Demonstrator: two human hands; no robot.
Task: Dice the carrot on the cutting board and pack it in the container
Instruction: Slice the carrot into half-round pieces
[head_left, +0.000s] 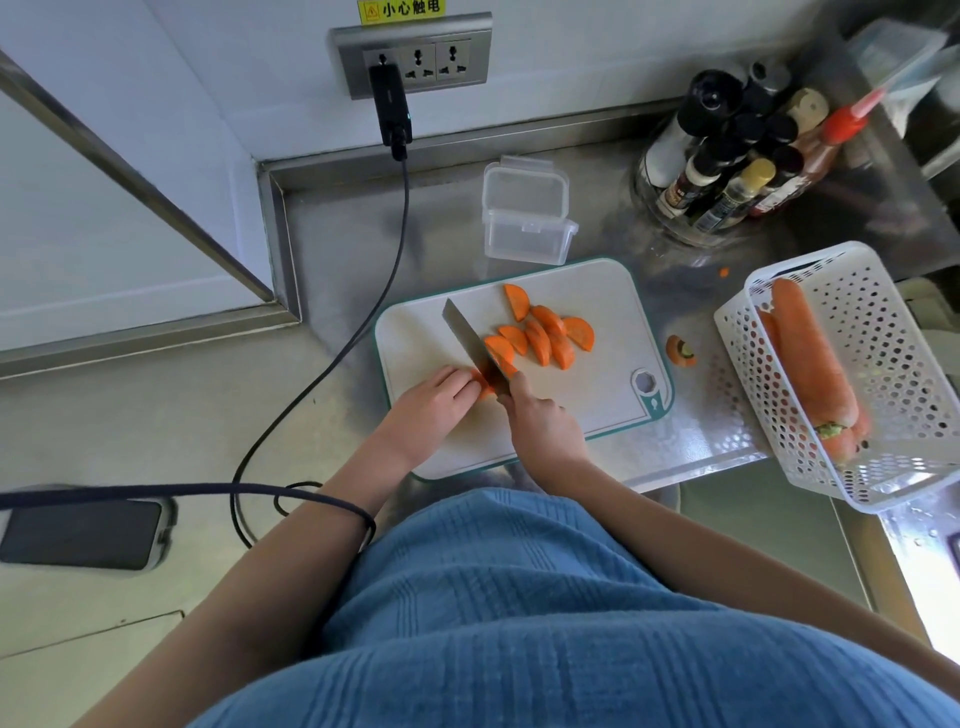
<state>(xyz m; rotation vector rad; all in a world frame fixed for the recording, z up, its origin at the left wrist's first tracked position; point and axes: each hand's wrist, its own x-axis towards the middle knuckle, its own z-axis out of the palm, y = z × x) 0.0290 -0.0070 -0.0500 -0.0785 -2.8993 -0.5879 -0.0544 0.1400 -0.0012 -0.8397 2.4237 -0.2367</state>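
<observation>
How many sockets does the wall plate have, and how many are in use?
3 sockets in a row on the wall plate: left taken by a black plug, middle and right free.

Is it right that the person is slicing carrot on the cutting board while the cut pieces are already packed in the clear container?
Not quite. The head view shows the clear container empty; the cut pieces lie on the cutting board.

The steel counter (571, 171) bears a cutting board (613, 312), container (524, 228), basket (883, 332), phone (78, 535) and seemingly a carrot end (681, 351).
</observation>
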